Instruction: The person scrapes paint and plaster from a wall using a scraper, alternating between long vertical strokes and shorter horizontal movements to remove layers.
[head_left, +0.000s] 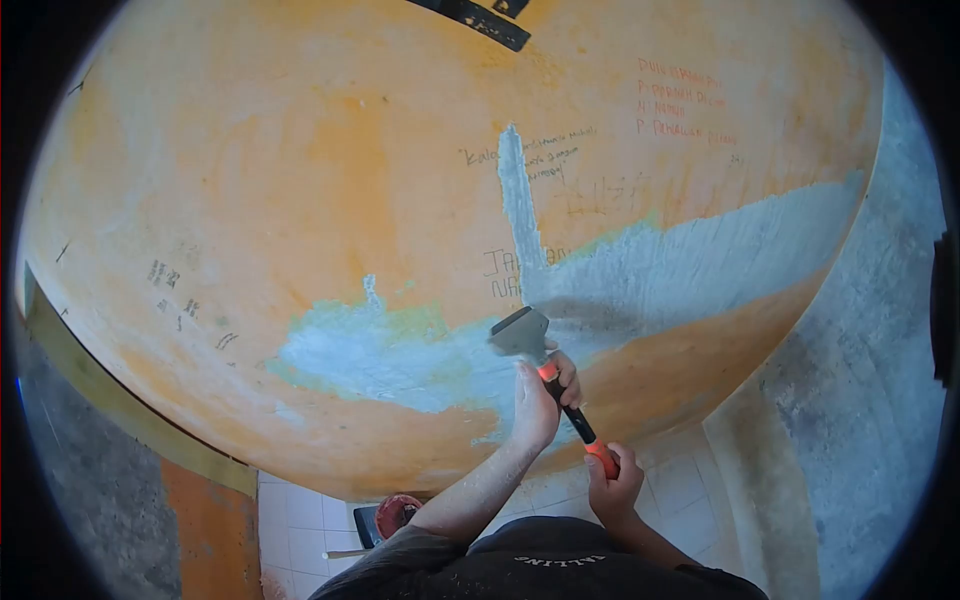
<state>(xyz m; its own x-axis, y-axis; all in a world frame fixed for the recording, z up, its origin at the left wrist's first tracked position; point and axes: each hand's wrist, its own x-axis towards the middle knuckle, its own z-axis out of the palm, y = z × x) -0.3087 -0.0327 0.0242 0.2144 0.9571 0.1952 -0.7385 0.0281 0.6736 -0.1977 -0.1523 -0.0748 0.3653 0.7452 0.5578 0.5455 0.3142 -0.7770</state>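
— Where do we find our hands?
— Both are on one tool. Our left hand [535, 400] is closed round the upper handle of a wide, flat-bladed scraper with a black-and-orange grip [522, 335], just below the blade. Our right hand [612, 487] is wrapped round the grip's orange end, lower and nearer our chest.
— And the blade?
— It lies against the orange painted wall [300, 180], at the edge of a pale grey-blue patch [400, 360].
— Around that?
— We see red handwriting [680, 100] high on the right, a black strip [470, 18] at the top, white floor tiles [680, 485] and a round red object [398, 512] below, and a rough grey wall [870, 400] to the right.
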